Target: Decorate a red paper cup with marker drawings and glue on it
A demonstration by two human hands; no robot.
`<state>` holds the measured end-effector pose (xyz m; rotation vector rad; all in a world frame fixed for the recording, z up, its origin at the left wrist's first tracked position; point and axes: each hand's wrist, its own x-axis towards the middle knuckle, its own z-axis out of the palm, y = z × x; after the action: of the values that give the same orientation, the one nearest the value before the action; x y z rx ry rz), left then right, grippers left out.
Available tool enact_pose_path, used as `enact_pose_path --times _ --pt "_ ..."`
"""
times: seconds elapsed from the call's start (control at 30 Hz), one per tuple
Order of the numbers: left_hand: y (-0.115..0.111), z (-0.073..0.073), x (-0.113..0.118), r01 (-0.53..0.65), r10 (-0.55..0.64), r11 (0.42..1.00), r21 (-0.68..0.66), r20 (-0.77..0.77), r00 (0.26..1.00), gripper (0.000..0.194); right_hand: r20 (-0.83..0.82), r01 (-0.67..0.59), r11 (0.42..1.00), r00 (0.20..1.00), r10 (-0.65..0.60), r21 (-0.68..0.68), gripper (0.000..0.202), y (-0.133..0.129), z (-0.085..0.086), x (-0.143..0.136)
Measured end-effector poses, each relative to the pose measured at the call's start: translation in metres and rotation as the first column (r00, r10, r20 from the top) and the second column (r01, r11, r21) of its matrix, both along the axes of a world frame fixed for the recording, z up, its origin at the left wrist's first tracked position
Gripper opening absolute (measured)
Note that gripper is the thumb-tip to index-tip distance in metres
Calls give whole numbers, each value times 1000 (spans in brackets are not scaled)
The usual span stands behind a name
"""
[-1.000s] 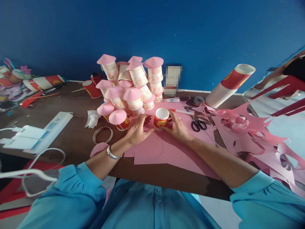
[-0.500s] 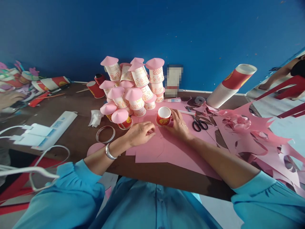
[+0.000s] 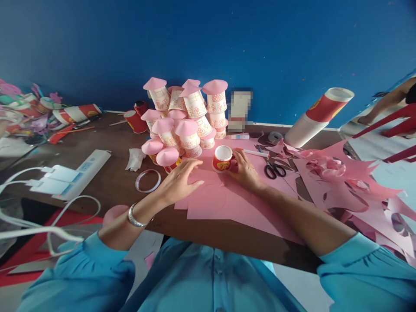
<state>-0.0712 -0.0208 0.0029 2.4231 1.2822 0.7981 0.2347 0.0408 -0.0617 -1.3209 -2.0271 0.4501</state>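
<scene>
A red paper cup (image 3: 222, 161) stands on pink paper (image 3: 211, 208) in front of me. My right hand (image 3: 245, 172) lies at its right side with the fingers against it. My left hand (image 3: 181, 180) is open and empty, fingers and thumb spread, just in front of the nearest pink-roofed cup (image 3: 168, 157). Behind it several white cups with drawn flowers and pink cone roofs (image 3: 188, 128) stand stacked. A roll of tape (image 3: 147, 180) lies left of my left hand, and a pink paper piece (image 3: 114, 214) shows beside my left forearm.
Black-handled scissors (image 3: 274, 170) and a marker (image 3: 256, 153) lie right of the cup. Pink scraps (image 3: 351, 190) and a tall cup stack (image 3: 316, 117) are farther right. A power strip (image 3: 85, 173) with cables sits left. A person's arm (image 3: 385, 103) shows at far right.
My left hand has opened from a curl and moved left, away from the red cup. My right hand stays at the cup. The view has shifted slightly, and the scene sits farther right.
</scene>
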Motion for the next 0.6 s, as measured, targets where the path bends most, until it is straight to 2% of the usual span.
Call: enact_pose_path --times 0.07,0.17,0.2,0.27,0.33,0.4,0.5,0.6 --pt "16 -4 12 1 0 1000 -9 117 993 67 11 -32 999 999 32 -7 74 1 1 1" --pt "43 -11 38 26 3 992 -121 236 972 80 9 -64 998 998 64 22 72 2 1 2" --pt "50 -13 47 27 15 988 -152 269 963 80 4 -70 997 998 70 36 71 2 2 2" --pt "59 -16 63 49 23 977 -206 331 943 66 -8 -78 996 997 78 52 68 2 2 2" --pt "62 -19 72 83 33 963 -256 419 907 55 -26 -85 995 996 86 55 65 2 3 2" --pt "60 -19 75 94 74 951 -294 514 855 54 -57 -120 992 991 123 44 65 1 5 3" --pt "53 -13 69 141 106 927 -349 602 792 54 -126 -225 973 965 229 47 66 -2 11 5" --pt "49 -6 63 227 93 899 -375 669 738 56 -180 -271 958 942 284 89 64 -6 18 6"
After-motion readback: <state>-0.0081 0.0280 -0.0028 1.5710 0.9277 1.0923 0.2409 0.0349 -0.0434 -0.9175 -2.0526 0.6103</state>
